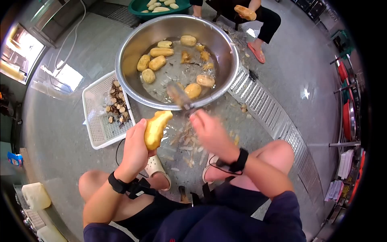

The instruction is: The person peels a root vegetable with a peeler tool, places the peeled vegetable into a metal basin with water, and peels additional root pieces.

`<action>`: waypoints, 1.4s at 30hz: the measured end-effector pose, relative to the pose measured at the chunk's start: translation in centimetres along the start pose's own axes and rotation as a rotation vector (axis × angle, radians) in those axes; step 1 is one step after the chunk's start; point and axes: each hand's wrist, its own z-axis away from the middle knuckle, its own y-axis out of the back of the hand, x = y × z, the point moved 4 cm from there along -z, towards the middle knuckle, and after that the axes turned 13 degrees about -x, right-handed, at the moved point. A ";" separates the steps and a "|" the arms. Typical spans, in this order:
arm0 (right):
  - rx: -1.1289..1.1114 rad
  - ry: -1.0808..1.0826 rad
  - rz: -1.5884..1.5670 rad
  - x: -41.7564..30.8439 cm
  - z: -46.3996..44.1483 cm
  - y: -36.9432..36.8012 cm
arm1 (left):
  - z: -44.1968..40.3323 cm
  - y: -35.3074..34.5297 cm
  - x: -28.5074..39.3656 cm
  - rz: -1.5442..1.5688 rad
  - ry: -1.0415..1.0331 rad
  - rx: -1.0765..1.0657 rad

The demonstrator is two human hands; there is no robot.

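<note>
My left hand (136, 147) is closed around a lotus root (156, 130), pale yellow and smooth, with a narrowed upper end. It is tilted upward just in front of the basin. To its right, my right hand (211, 133) grips a peeler (182, 97), smeared by motion, so its exact shape is unclear. The tool is apart from the root and reaches over the near rim of a large metal basin (131, 86). Water and several brown-skinned lotus root pieces (157, 62) are inside the basin. Peel strips (189, 145) litter the floor below my hands.
A white plastic basket (96, 127) with cut root ends stands left of the basin. Behind is a green tub (139, 15) with pale roots. A co-worker's hand (254, 5) holds another root at the back right. A metal drain grate (274, 109) curves along the right.
</note>
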 end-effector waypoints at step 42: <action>0.024 0.108 0.157 1.6 0.2 1.4 | 0.9 -1.5 0.7 -0.303 0.131 -0.234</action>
